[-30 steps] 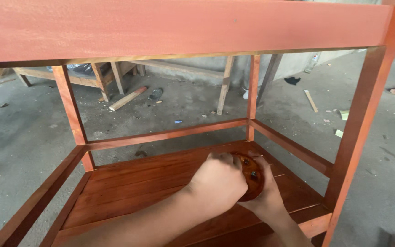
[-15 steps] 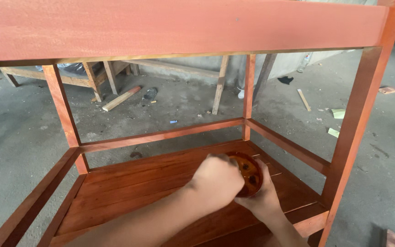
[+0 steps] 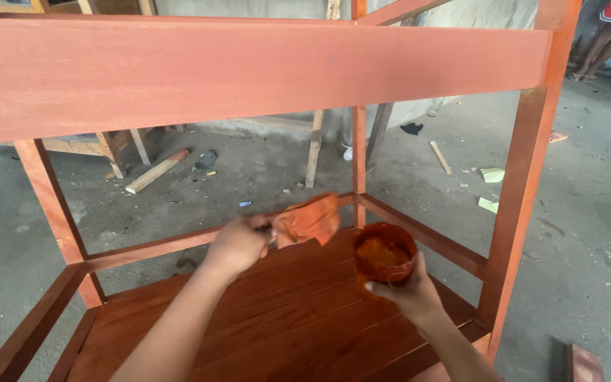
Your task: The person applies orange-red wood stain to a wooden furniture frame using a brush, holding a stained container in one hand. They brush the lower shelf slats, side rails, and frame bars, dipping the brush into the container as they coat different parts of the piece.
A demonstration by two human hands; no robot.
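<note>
Head view, looking down w/ both arms reaching inside a red-orange stained wooden frame of squared rails and posts. Left hand pinches a crumpled, stain-soaked orange rag, fingers closed on it. Right hand grips a small round cup, prob. plastic, holding thick orange stain, above the glossy slatted shelf nr its back-right corner.
</note>
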